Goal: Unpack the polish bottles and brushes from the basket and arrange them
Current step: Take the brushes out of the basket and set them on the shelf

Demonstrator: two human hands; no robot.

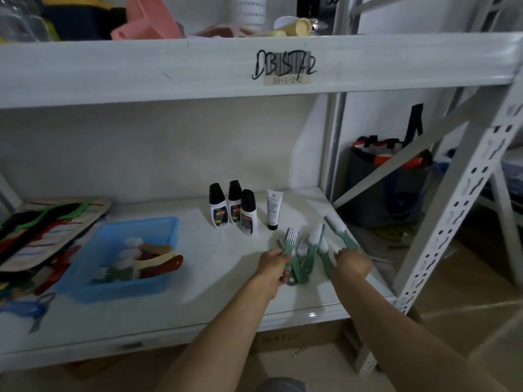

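Green brushes [307,250] lie fanned on the shelf [226,292], both grips pinching handles: left hand [273,268], right hand [352,263]. Beyond them stand three polish bottles [235,206] and one tube [274,209]. Left, a blue basket [93,284] holds more brushes.

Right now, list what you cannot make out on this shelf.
Head view only:
- Labels on the three polish bottles and the white tube: too small and blurred to read.
- Count of brushes left in the blue basket: piled together, blurred.
- Handles of the green brushes: partly covered by the left hand and right hand.
- Fabric items at left: cut off by the frame edge.
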